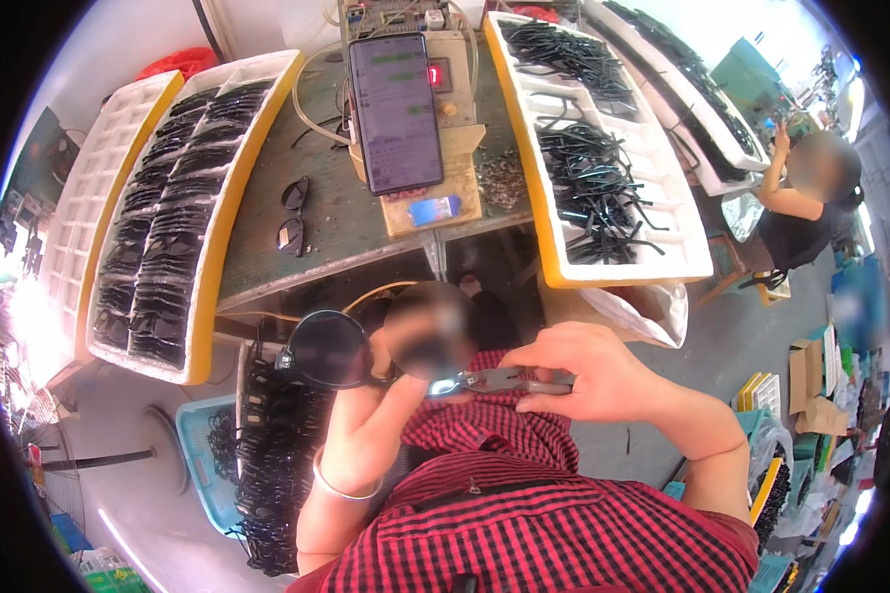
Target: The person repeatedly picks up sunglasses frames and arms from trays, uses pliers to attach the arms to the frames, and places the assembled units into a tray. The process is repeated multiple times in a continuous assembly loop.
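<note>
My left hand (pixel 364 432) is closed on a pair of sunglasses (pixel 328 348) with large, dark, rounded lenses, raised in front of my body. A blurred patch covers part of its fingers and the far side of the frame. From the right, my right hand (pixel 595 373) grips dark-handled pliers (pixel 504 381), fingers wrapped about the handles. The jaws point left and reach a shiny bluish edge at the sunglasses' right side. Whether they pinch the frame there I cannot tell.
Ahead on the workbench (pixel 341 232) are a phone (pixel 396 114), loose sunglasses (pixel 292 212) and a foam tray (pixel 677 252) of dark temple arms. At left, a yellow-edged tray (pixel 208 326) holds rows of sunglasses. A blue basket (pixel 200 465) stands low left; a co-worker (pixel 796 222) sits far right.
</note>
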A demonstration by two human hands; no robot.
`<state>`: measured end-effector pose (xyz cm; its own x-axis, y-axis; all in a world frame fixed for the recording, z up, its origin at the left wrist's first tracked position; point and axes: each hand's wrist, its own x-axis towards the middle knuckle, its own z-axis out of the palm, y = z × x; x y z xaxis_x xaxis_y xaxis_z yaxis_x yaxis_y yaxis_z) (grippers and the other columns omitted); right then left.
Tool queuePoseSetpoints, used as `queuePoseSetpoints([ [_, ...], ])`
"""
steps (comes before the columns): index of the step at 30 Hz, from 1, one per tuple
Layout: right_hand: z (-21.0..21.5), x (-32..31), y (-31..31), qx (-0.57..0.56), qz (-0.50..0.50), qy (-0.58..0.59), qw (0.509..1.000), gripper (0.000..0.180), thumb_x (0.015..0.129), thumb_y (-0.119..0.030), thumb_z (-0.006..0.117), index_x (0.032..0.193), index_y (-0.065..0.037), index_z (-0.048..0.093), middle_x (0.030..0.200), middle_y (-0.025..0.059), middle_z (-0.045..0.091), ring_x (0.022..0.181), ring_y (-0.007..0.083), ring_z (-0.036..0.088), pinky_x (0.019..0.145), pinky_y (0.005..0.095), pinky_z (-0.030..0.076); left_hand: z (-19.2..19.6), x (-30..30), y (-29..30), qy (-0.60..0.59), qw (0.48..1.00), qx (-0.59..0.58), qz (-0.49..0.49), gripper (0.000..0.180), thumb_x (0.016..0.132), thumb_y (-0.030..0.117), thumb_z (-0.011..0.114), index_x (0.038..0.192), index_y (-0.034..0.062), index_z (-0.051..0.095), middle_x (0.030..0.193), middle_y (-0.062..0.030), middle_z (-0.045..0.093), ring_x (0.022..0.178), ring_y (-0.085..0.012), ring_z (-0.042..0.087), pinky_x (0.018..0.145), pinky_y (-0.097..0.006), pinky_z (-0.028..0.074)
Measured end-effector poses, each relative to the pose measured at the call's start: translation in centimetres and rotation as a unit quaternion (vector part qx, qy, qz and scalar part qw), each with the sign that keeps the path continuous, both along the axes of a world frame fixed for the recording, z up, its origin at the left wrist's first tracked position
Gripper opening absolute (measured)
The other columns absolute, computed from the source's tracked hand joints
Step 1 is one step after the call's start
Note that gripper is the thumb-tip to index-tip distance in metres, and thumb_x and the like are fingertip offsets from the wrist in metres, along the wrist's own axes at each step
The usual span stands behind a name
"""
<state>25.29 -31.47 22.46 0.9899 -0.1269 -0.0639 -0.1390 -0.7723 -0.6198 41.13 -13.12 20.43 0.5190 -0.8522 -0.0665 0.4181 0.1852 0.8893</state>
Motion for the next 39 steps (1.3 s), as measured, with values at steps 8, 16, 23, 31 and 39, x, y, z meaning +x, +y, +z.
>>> queuePoseSetpoints([
  [8,1.7,0.4,-3.4,0.126,-0.186,0.042,0.973,0.035,0.08,-0.024,0.074,0.11,-0.009,0.066,0.086,0.0048,0.066,0.08,0.015,0.061,0.078,0.0308,0.047,-0.6,1.5,0.5,0.007,0.995,-0.072,-0.071,0.042,0.09,0.0,0.044,0.131,-0.0075,0.046,0.123,-0.0217,0.059,0.112,-0.0273,0.06,0.098,-0.04,0.048],
  [16,-3.7,9.1,-14.7,-0.441,-0.226,0.074,0.865,0.022,0.077,-0.022,0.065,0.095,-0.009,0.065,0.089,0.0125,0.066,0.093,0.0332,0.062,0.08,0.0478,0.048,-6.2,2.6,-0.1,0.05,0.994,-0.022,0.097,0.021,0.091,-0.001,0.039,0.106,-0.0008,0.054,0.1,-0.0148,0.06,0.1,-0.0266,0.06,0.091,-0.043,0.051],
  [23,-3.7,8.5,-15.0,-0.281,-0.284,-0.14,0.906,0.028,0.076,-0.018,0.068,0.101,-0.006,0.064,0.091,0.0116,0.064,0.088,0.033,0.06,0.077,0.0436,0.047,-8.6,15.7,-0.9,-0.494,0.73,0.351,0.316,0.04,0.091,0.038,0.061,0.091,-0.001,0.057,0.089,-0.0177,0.06,0.082,-0.0342,0.062,0.072,-0.044,0.051],
  [31,-4.3,2.2,-5.9,-0.056,-0.24,-0.212,0.946,0.042,0.072,-0.013,0.078,0.11,-0.002,0.062,0.096,0.0118,0.062,0.085,0.0261,0.061,0.079,0.0363,0.049,-10.9,21.6,-6.7,-0.55,0.54,0.567,0.29,0.054,0.085,0.053,0.062,0.099,0.001,0.065,0.108,-0.0141,0.059,0.107,-0.0311,0.056,0.087,-0.042,0.048],
  [39,-7.4,-5.3,-2.0,0.195,-0.417,-0.203,0.864,0.037,0.076,-0.005,0.073,0.111,-0.003,0.061,0.092,0.0018,0.061,0.083,0.0099,0.057,0.078,0.025,0.046,-0.7,19.6,-12.5,-0.519,0.767,0.056,0.374,0.029,0.087,0.018,0.069,0.108,-0.0016,0.062,0.1,-0.0124,0.063,0.09,-0.0216,0.061,0.083,-0.03,0.048],
])
